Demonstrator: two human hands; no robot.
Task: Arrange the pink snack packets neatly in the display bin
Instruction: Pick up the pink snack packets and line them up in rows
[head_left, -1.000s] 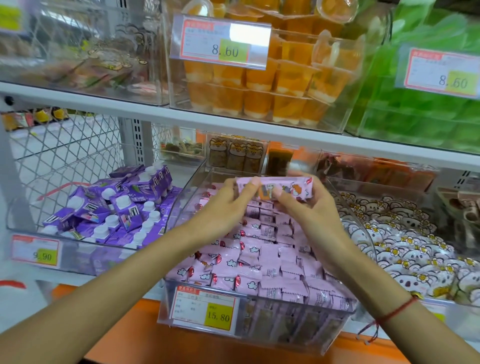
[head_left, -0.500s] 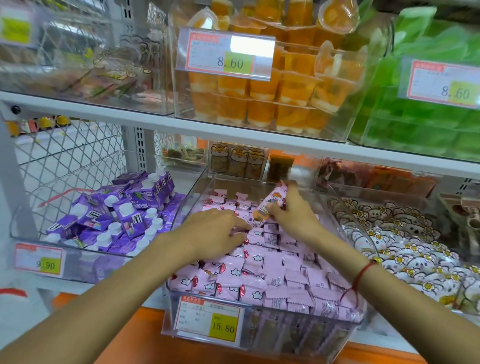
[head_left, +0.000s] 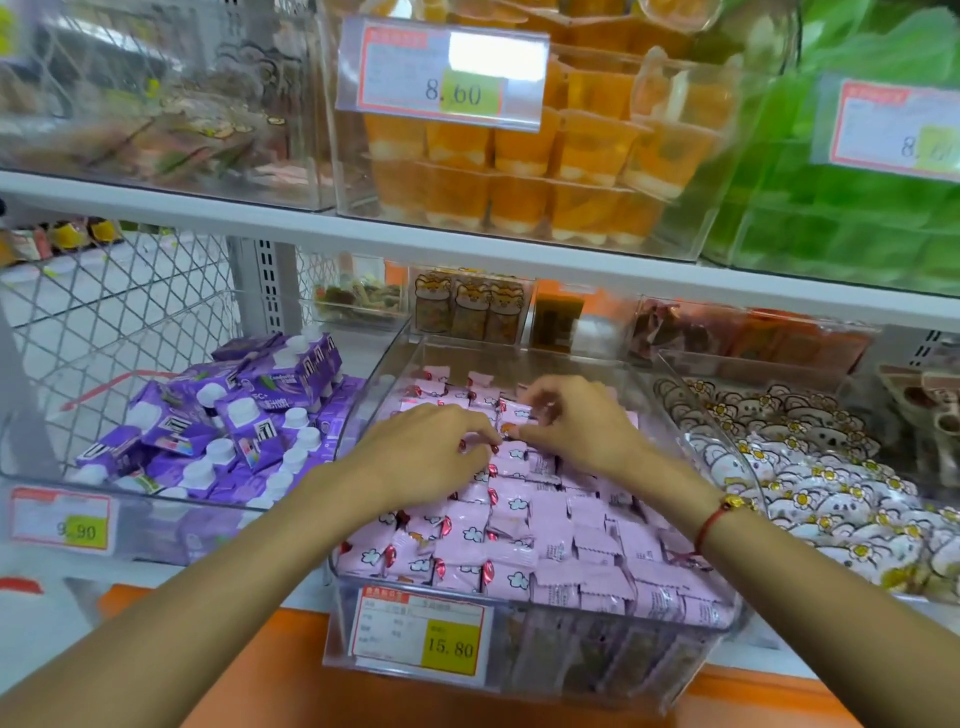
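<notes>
Hands (head_left: 498, 447) on pink snack packets (head_left: 524, 540) in shop shelf (head_left: 363, 234) bin (head_left: 545, 670)

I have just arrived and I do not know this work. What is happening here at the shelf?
A person is tidying a clear display bin full of pink snack packets on a shop shelf. Both hands are inside the bin, the left hand and the right hand pressing down on packets near the middle of the pile. The front rows look fairly orderly. Whether a finger pinches a packet cannot be told.
</notes>
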